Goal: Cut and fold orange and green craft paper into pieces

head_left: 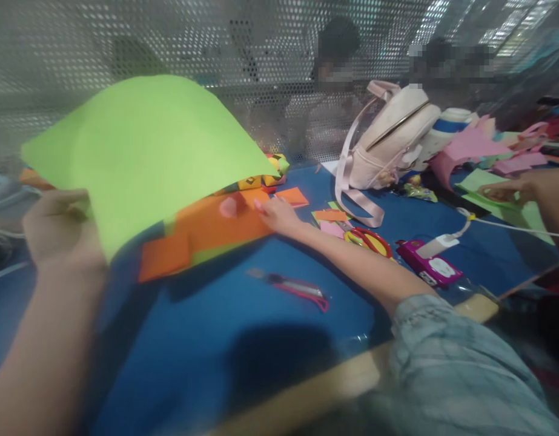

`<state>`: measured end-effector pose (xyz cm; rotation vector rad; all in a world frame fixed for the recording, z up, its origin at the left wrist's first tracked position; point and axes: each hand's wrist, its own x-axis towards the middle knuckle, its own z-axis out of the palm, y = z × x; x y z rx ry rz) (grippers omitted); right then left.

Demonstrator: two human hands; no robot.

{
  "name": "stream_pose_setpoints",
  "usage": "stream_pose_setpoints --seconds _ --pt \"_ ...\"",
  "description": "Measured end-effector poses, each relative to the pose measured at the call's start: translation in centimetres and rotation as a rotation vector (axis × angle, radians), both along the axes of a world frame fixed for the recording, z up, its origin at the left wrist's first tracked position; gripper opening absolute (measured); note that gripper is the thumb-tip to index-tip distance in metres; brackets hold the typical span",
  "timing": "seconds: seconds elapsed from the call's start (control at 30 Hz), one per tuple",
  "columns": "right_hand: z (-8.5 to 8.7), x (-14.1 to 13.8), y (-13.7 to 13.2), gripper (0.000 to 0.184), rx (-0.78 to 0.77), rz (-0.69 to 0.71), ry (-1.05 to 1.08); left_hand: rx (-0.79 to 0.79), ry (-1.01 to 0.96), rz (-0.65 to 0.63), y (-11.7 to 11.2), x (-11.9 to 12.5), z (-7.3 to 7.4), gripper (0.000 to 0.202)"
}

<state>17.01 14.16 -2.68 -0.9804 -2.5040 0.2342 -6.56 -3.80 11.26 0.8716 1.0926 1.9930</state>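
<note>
My left hand [56,224] is closed on the lower left edge of a large bright green sheet of paper [147,139], which is raised and bowed above the table. Behind and below it lie orange sheets of paper [211,224], with a smaller orange piece [165,255] at their left end. At the right end of the orange paper, my right hand [281,215] pinches its edge, the fingertips partly blurred. A utility knife [297,289] with a pink loop lies on the blue table [188,345] in front of my right forearm.
Red-and-yellow scissors [367,239] and small coloured papers [331,221] lie right of my arm, near a purple box [431,263] with a white plug and cable. Farther back are a pale pink backpack [388,139] and a perforated screen [270,60]. Another person's hand [510,188] touches green paper.
</note>
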Motion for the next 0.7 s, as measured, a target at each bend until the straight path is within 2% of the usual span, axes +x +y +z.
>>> stream_pose_setpoints --seconds 0.1,0.17,0.33,0.5,0.6,0.7 --pt "0.2 -0.7 1.0 0.028 0.076 -0.058 0.012 0.072 -0.023 0.080 -0.4 0.5 0.4 0.047" --pt "0.4 -1.1 1.2 0.031 0.117 -0.048 0.008 0.070 -0.039 0.072 -0.5 0.8 0.5 0.046" --pt "0.6 -2.8 0.8 0.035 0.197 0.165 -0.085 0.069 -0.041 0.083 -0.7 1.0 0.7 0.046" --pt "1.6 -5.4 1.0 0.045 0.265 0.343 -0.197 0.063 -0.110 0.110 -0.9 1.1 0.9 0.032" --pt "2.4 -6.6 1.1 0.041 0.288 0.395 -0.263 0.045 -0.171 0.206 -0.9 1.0 1.0 0.023" --pt "3.2 -6.9 1.3 0.041 0.300 0.370 -0.298 0.047 -0.138 0.188 -1.0 0.5 0.8 0.025"
